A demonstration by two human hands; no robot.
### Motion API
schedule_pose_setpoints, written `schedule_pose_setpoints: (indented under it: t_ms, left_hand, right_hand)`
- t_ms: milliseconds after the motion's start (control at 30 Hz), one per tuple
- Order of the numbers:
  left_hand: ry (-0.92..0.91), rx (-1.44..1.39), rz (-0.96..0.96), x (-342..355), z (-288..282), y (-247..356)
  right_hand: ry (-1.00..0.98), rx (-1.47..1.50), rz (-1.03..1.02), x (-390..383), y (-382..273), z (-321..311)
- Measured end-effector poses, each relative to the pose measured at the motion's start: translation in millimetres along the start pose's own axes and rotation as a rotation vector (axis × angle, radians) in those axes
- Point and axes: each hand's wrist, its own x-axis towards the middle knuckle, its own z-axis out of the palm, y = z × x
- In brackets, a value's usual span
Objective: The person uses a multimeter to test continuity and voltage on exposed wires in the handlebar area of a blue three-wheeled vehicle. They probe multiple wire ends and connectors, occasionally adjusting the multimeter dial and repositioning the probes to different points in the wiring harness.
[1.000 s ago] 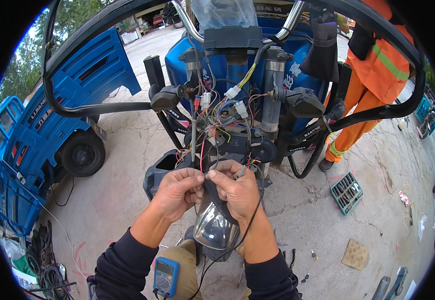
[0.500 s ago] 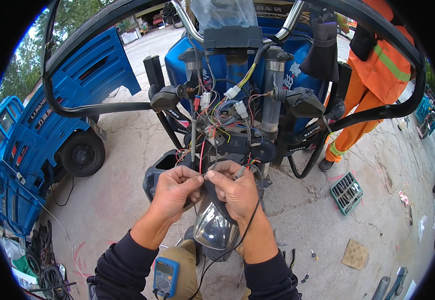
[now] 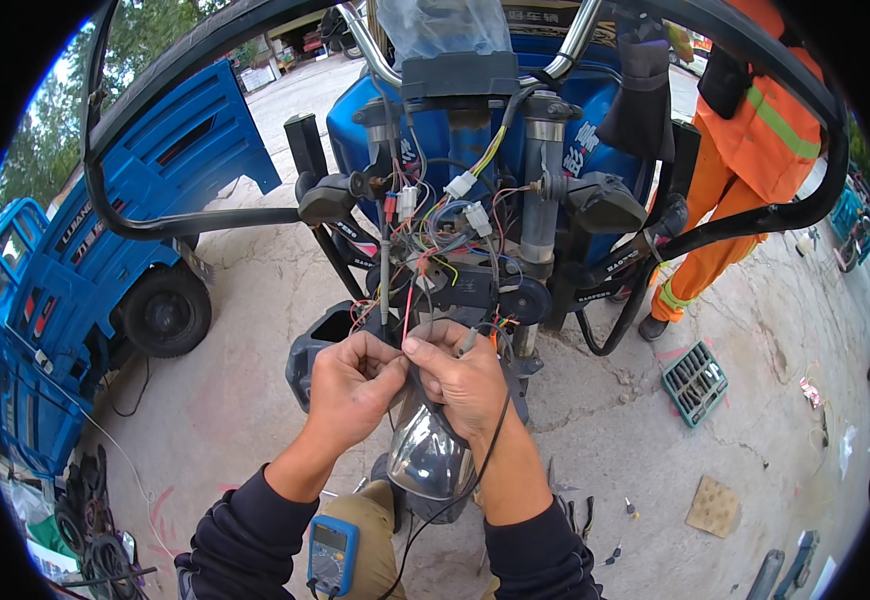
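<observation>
Both hands meet at the front of a three-wheeled vehicle with its wiring exposed. A thin red wire (image 3: 408, 312) drops from the tangle to my fingertips. My left hand (image 3: 353, 392) is closed, pinching the wire's lower end between thumb and forefinger. Closed beside it, my right hand (image 3: 463, 388) has its thumb pressed on the same wire. A grey probe-like piece (image 3: 469, 341) pokes out between the right fingers, and a black cable (image 3: 496, 440) hangs from that hand. The wire's very end is hidden by the fingers. Below them sits a clear headlight (image 3: 431, 455).
A blue multimeter (image 3: 332, 555) rests by my leg. White connectors (image 3: 461, 184) and loose wires crowd the fork. A black tube frame (image 3: 225, 218) surrounds the front. A person in orange (image 3: 720, 240) stands right, near a green crate (image 3: 695, 383). Tools (image 3: 580, 515) lie on the concrete.
My right thumb has shifted slightly up and left onto the red wire. The left fingertips stay close beside it, and the wire leans a little more to the right.
</observation>
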Motion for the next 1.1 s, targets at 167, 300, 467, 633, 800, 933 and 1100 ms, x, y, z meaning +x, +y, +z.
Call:
schedule_pose_setpoints:
  t_ms: [167,300,467,633,800,933,1100]
  left_hand:
    - [0.043,0.140,0.063,-2,-2,4]
    - [0.085,0.362,0.263,-4,-2,3]
    - [0.185,0.771,0.748,1,-4,-2]
    - [0.192,0.936,0.945,4,-8,-4]
    - [0.204,0.904,0.940,4,-7,-5]
    - [0.200,0.762,0.824,3,-4,-5]
    - [0.107,0.497,0.534,-3,-4,-2]
  right_hand:
    - [0.010,-0.098,-0.055,-1,-2,6]
    - [0.010,-0.197,-0.104,1,-1,5]
    - [0.051,-0.235,-0.128,6,10,5]
    - [0.041,-0.165,-0.143,6,13,6]
    - [0.063,-0.124,-0.106,3,9,10]
    - [0.064,-0.096,-0.088,2,6,12]
    - [0.054,-0.095,-0.082,1,4,12]
